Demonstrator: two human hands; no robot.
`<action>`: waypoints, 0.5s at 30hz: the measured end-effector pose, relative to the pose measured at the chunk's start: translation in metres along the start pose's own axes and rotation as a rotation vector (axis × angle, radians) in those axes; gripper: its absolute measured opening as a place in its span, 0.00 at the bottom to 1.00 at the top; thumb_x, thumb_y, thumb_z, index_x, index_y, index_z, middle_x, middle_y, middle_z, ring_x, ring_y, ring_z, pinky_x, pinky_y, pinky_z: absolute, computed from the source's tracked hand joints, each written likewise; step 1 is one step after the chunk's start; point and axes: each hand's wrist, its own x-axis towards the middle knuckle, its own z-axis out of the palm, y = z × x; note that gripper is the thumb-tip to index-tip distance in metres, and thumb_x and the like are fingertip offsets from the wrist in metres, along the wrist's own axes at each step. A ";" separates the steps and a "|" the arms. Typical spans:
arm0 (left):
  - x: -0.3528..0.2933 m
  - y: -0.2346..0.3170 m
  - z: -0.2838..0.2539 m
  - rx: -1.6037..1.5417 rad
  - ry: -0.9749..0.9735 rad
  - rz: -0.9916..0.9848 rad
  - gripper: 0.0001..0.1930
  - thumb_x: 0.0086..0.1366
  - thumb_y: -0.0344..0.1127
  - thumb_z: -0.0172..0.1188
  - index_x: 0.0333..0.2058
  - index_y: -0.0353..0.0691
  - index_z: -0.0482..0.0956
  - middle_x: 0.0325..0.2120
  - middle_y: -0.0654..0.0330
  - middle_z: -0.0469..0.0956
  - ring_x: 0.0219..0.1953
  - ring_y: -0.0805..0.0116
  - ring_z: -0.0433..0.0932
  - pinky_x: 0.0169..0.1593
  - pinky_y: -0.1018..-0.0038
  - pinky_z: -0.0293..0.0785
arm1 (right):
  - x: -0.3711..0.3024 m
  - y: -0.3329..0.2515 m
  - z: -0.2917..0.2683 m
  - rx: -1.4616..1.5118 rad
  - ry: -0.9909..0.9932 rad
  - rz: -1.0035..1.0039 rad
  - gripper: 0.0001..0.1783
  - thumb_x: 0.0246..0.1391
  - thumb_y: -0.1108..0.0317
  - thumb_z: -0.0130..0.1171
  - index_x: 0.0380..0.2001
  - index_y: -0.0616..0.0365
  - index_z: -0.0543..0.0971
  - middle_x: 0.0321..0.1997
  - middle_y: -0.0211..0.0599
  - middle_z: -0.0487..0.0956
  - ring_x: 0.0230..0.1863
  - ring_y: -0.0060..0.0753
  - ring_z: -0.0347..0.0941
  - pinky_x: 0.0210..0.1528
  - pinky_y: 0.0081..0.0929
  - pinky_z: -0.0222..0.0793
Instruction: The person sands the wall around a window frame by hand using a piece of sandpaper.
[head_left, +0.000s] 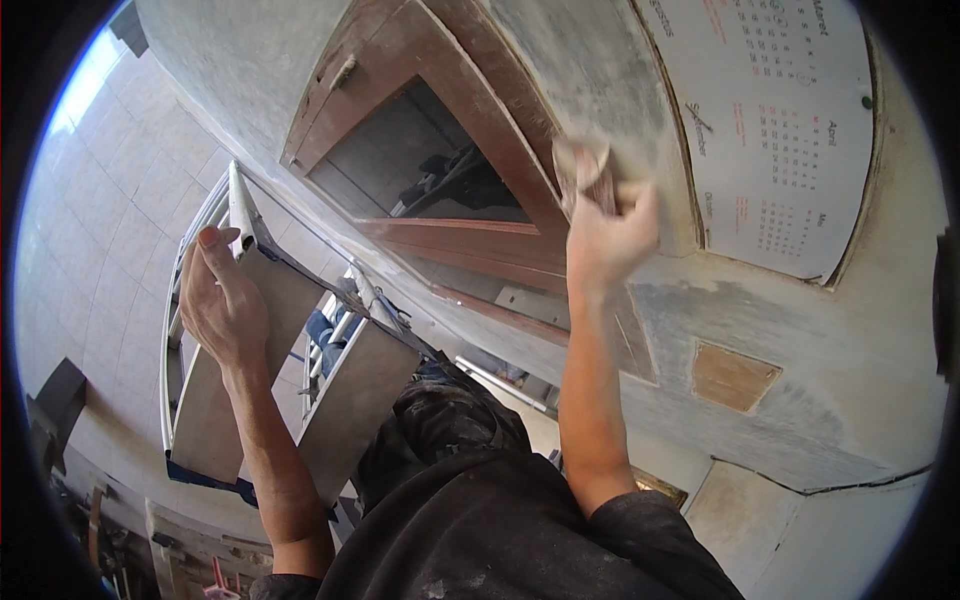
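Observation:
My right hand (612,240) is raised and closed around a folded, brownish piece of sandpaper (582,165), blurred by motion. The sandpaper is at the edge of a brown wooden window frame (550,228), where it meets the grey wall (605,70). On the left, my left hand (225,310) is closed at the top of a white metal stand with broad beige panels (350,425). Its thumb lies by the end of a white tube (240,210), and most of its fingers are turned away from view.
A large printed calendar (770,130) hangs on the wall to the right, above a small tan rectangular patch (735,375). The window has dark glass (420,150). Tiled floor (110,190) spreads far below at the left, with tools and timber at lower left.

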 end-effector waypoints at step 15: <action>0.001 0.013 0.003 0.089 -0.036 -0.049 0.34 0.74 0.58 0.33 0.35 0.36 0.83 0.30 0.54 0.80 0.34 0.57 0.79 0.41 0.64 0.70 | -0.001 -0.003 0.013 0.066 0.007 0.016 0.25 0.44 0.58 0.76 0.18 0.58 0.67 0.15 0.30 0.71 0.19 0.21 0.64 0.23 0.25 0.64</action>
